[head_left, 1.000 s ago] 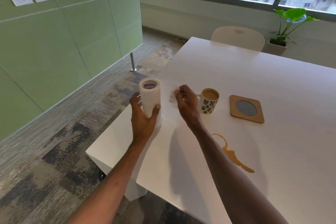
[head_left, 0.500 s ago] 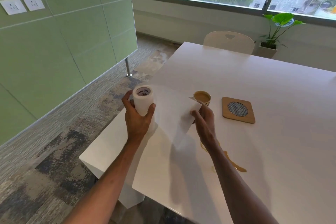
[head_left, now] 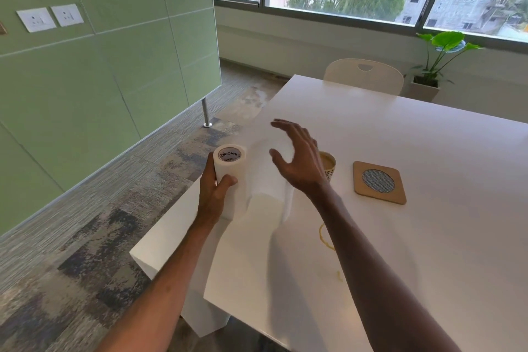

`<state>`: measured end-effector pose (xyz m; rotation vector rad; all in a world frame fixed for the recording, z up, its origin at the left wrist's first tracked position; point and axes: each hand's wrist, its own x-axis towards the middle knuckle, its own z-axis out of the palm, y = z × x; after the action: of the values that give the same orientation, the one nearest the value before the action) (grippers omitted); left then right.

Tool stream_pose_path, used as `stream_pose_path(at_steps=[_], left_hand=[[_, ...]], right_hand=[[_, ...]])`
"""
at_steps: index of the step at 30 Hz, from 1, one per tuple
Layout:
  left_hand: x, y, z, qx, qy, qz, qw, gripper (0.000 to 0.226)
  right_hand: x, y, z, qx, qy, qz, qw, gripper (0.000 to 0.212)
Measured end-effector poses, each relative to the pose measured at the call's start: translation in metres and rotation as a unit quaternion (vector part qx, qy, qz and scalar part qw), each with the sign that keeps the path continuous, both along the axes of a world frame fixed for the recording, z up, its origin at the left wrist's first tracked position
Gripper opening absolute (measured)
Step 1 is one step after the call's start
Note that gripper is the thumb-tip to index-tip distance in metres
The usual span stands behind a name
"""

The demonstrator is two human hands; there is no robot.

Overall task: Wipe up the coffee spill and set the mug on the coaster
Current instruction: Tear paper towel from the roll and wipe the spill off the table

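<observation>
Left hand (head_left: 213, 197) grips the white paper-towel roll (head_left: 230, 163) at the table's left edge; right hand (head_left: 300, 160), fingers spread, holds nothing — tearing a sheet (head_left: 271, 180) comes next, I judge.

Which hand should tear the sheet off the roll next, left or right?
Right. The left hand is wrapped around the paper towel roll, steadying it. The right hand is open over the pulled-out sheet, so it seems freer to pull.

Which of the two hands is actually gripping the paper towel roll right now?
The left hand: it is wrapped around the upright paper towel roll. The right hand hangs open above the pulled-out sheet, fingers spread, in front of the mug.
</observation>
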<state>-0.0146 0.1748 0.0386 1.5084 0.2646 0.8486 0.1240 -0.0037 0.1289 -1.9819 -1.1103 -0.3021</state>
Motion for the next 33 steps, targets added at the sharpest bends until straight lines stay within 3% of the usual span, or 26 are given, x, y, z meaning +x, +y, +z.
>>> stream_pose_path(at_steps=[3,5,8,13,14,17,19,21,24,26,33], left_hand=[[0.0,0.004,0.001,-0.001,0.005,-0.006,1.0,0.067],[0.0,0.006,0.001,0.006,0.01,-0.009,1.0,0.067],[-0.001,0.008,0.001,0.014,0.01,-0.006,1.0,0.067],[0.0,0.004,-0.001,0.017,0.013,0.0,1.0,0.07],[0.0,0.004,-0.001,0.018,0.011,0.001,1.0,0.069],[-0.002,0.005,-0.004,0.035,0.012,-0.002,0.999,0.064],[-0.005,0.006,-0.008,0.045,0.025,-0.002,0.999,0.064],[-0.009,0.004,-0.014,0.045,0.037,0.0,0.998,0.066],[-0.01,-0.001,-0.016,0.044,0.042,0.008,0.998,0.066],[-0.009,-0.003,-0.014,0.037,0.04,0.009,0.998,0.064],[-0.006,-0.004,-0.012,0.004,0.032,0.004,0.999,0.065]], right_hand=[[-0.002,0.027,0.007,-0.093,-0.072,0.041,0.992,0.063],[-0.004,0.038,0.004,-0.115,-0.102,0.044,0.987,0.049],[-0.008,0.041,-0.001,-0.097,-0.139,0.027,0.985,0.022],[-0.015,0.029,-0.016,-0.052,-0.21,0.003,0.976,0.011],[-0.016,0.026,-0.018,-0.052,-0.209,0.008,0.977,0.013],[-0.016,0.012,-0.011,-0.119,-0.163,-0.015,0.979,0.058],[-0.012,0.002,-0.002,-0.173,-0.139,-0.06,0.973,0.073],[-0.005,-0.009,0.005,-0.219,-0.11,-0.1,0.964,0.065],[0.001,-0.022,0.008,-0.25,-0.069,-0.128,0.957,0.029],[-0.002,-0.028,0.008,-0.264,-0.067,-0.14,0.952,0.015],[-0.01,-0.047,0.004,-0.285,-0.068,-0.133,0.947,0.015]])
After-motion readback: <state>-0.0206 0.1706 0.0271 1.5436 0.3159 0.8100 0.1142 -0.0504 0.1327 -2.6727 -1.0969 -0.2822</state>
